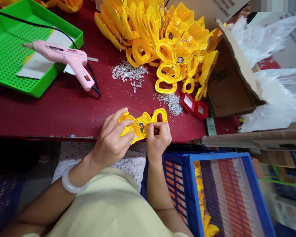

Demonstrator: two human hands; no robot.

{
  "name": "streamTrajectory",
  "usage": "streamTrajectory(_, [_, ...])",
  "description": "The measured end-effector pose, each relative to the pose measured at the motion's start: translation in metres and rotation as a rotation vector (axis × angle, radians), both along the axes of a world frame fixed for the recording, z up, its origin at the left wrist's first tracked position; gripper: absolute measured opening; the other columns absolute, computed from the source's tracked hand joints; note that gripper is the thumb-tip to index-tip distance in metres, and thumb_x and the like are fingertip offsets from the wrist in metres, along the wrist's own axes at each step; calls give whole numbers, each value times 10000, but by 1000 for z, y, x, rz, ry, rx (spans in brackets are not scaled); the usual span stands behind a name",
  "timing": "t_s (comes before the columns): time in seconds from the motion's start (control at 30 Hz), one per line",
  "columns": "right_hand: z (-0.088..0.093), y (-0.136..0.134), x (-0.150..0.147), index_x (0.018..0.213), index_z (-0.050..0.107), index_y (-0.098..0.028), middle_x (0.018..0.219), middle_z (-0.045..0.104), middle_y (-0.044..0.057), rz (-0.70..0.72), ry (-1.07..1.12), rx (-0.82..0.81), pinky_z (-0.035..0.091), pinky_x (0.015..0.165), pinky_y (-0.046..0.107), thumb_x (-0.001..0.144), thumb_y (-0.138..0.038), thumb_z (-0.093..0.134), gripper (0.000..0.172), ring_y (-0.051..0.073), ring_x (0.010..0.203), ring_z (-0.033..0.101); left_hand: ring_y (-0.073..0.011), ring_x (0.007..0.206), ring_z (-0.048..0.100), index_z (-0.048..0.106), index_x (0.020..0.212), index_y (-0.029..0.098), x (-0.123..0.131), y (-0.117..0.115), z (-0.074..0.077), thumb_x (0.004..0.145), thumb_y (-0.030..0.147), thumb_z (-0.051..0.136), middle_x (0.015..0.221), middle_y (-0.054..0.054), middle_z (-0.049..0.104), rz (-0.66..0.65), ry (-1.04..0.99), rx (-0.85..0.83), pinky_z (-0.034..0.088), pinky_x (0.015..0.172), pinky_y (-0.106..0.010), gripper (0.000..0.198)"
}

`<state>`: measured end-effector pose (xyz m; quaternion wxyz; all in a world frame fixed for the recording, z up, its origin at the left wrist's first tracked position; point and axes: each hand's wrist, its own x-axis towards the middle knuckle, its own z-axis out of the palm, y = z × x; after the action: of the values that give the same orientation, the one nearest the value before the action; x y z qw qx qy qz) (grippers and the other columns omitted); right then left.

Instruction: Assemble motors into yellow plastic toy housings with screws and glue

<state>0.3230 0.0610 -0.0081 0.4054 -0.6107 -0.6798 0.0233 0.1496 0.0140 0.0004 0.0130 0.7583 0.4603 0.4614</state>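
Observation:
A yellow plastic shell [140, 125] with thin wires and a small round part inside it rests at the front edge of the dark red table [64, 105]. My left hand [112, 138] is closed round the shell's left half, and a pale bangle [71, 184] circles that wrist. My right hand [159, 136] pinches the fine wires at the shell's middle right, fingers pressed together.
A pink glue gun [69, 59] lies half on a green perforated tray [17, 49] at the back left. A heap of yellow shells [162, 36], two piles of small clear bits [129, 72], red boxes [193, 105], a cardboard box [232, 75] and a blue crate [227, 187] surround me.

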Motion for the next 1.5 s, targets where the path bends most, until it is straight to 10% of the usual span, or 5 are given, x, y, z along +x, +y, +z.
streamTrajectory(0.37, [25,1,32,1160,595,-208,879,618,11,354,75,-177,493,609,235,889,-226,601,273,113,725,597,-375,1318,454,685,809,136,-1,1,4,857,98,614,1123,-122,661,-4,45,-15,457,1013,-527,93])
streamTrajectory(0.5, [28,5,36,989,666,-214,928,627,47,465,-158,-40,515,679,268,906,-183,570,131,129,777,610,-367,1321,454,692,816,139,-1,1,5,856,89,613,1127,-119,664,5,58,-29,454,1019,-517,101])
streamTrajectory(1.5, [11,-11,32,1006,721,-194,930,673,84,252,-284,65,535,778,317,920,-96,446,304,175,892,627,-363,1320,469,676,829,140,-2,6,7,844,80,626,1120,-105,675,-12,72,-29,457,1028,-521,80])
